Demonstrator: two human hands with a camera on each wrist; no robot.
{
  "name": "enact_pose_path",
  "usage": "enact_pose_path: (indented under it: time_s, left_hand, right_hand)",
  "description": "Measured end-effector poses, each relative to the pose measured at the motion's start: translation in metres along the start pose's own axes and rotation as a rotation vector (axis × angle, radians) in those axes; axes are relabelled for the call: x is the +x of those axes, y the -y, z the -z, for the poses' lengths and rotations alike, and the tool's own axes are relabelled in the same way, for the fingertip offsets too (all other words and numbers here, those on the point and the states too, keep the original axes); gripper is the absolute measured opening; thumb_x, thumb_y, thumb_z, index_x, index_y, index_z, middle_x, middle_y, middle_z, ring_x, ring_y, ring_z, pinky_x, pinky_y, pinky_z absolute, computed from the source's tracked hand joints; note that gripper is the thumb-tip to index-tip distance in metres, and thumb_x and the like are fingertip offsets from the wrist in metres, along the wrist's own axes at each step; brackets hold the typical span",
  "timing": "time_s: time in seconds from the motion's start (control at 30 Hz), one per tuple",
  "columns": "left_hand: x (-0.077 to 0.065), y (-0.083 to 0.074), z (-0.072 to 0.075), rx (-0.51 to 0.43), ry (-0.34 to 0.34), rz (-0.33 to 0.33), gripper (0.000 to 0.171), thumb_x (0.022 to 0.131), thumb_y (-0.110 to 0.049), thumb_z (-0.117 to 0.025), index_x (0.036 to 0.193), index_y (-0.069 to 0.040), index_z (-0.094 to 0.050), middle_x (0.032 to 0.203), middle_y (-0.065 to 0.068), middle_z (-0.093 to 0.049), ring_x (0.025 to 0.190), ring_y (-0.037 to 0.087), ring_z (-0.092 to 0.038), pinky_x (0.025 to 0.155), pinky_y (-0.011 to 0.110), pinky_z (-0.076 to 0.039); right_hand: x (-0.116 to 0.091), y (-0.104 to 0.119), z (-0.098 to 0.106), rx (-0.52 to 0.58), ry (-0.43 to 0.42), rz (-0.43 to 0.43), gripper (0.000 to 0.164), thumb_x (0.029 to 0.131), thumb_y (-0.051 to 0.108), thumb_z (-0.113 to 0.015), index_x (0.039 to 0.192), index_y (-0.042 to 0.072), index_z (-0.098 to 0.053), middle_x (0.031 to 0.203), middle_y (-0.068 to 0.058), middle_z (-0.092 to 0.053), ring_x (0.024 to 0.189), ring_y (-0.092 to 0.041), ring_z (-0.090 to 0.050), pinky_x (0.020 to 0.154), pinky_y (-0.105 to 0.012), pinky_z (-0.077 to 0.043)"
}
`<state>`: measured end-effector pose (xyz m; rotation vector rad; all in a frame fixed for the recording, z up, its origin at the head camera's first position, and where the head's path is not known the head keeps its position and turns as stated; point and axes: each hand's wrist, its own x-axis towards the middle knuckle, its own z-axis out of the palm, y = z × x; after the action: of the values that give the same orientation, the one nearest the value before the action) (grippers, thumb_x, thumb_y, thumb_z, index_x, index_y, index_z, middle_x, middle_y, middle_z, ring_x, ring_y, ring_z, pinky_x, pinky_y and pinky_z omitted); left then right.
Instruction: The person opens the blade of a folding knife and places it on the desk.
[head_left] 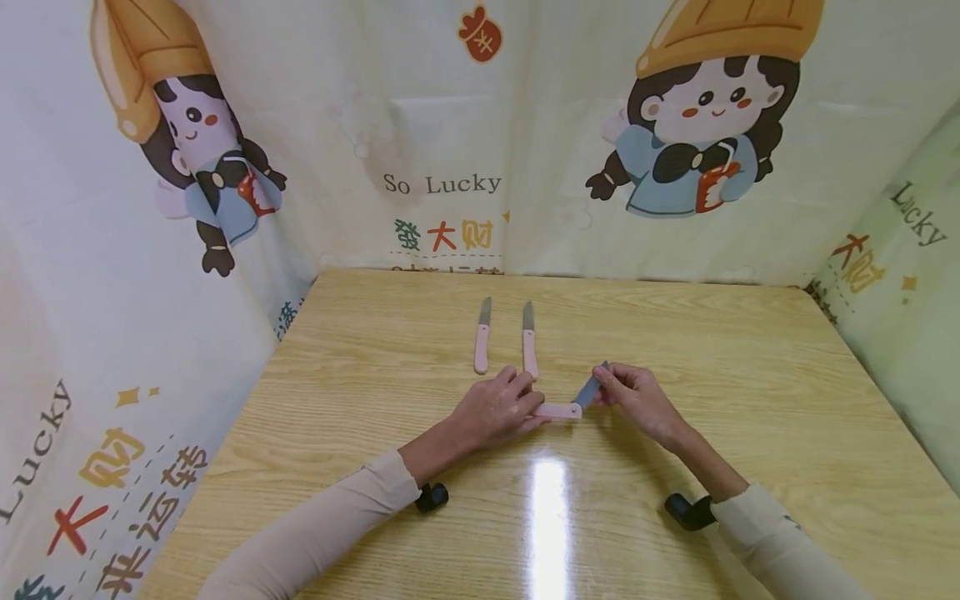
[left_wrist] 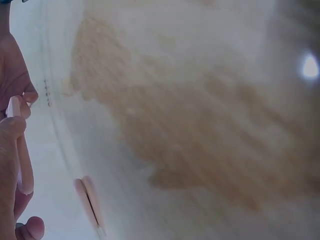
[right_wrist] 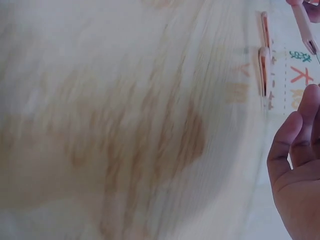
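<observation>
A folding knife (head_left: 557, 411) with a pink handle is held between the two hands over the table, its grey blade (head_left: 588, 392) swung partway out at an angle. The left hand (head_left: 501, 406) grips the handle, which also shows at the left edge of the left wrist view as a pink bar (left_wrist: 25, 170). With thumb and fingers, the right hand (head_left: 641, 402) pinches the blade near its tip. Just beyond the left hand lie two similar pink-handled knives, one to the left (head_left: 482, 337) and one to the right (head_left: 529, 337), blades extended and pointing away.
The wooden table (head_left: 337, 358) reaches back to a printed curtain (head_left: 337, 167) that hangs behind and at both sides. Black wrist-worn parts (head_left: 688, 512) show below each forearm. A bright light reflection lies on the tabletop near the front.
</observation>
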<state>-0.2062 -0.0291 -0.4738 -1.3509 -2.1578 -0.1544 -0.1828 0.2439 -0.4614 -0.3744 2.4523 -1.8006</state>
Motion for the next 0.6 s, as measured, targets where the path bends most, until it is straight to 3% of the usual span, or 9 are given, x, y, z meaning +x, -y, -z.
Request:
enact_pose_path:
  time_s: [0.33,0.6]
  left_hand:
    - [0.0018,0.0006,-0.0012,0.023,-0.074,0.046,0.030,0.093,-0.042,-0.074,0.091,-0.013,-0.076,0.085,0.001,-0.062,0.068,0.013,-0.053,0.049,0.023,-0.045]
    - [0.0087,-0.0038,0.0031,-0.022,-0.083,0.189,0.026,0.092,-0.039,-0.075,0.089,-0.013,-0.076,0.083,0.001,-0.064,0.069,0.014,-0.059,0.047,0.025,-0.048]
  right_hand:
    - [-0.0008,0.0034,-0.0023,0.230,-0.082,-0.110,0.043,0.109,0.027,-0.052,0.104,-0.015,-0.062,0.086,-0.008,-0.068,0.075,-0.015,-0.066,0.077,-0.030,-0.057]
    - [0.0005,0.0066,-0.0038,0.513,-0.143,-0.206,0.029,0.106,0.026,-0.058,0.096,0.003,-0.071,0.083,-0.002,-0.071,0.067,-0.007,-0.064,0.071,-0.024,-0.056]
